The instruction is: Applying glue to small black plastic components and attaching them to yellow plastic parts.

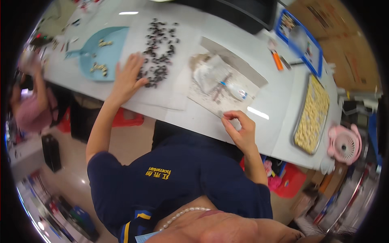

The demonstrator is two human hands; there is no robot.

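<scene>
My left hand (129, 77) lies with its fingers stretched out, open, at the left edge of a spread of small dark pieces (159, 52) on a white sheet (162, 99). Its fingertips are beside the pieces, close to a light-blue dustpan-shaped tray (109, 50) that carries a few small pale pieces (98, 69). Over the table's near edge, my right hand (242, 131) is closed, thumb and index finger brought together; anything between them is too small to make out. Just beyond it lies an open cardboard box piece (206, 103), bearing a clear plastic bag (212, 75) and a small clear bottle (235, 90).
At the right stands a tray (298, 141) full of small yellowish pieces, with a pink fan (344, 143) beside it. Farther back are an orange-handled tool (277, 60), a blue-rimmed tray (316, 67) and a black bin (243, 14). Another person (34, 105) is at the far left.
</scene>
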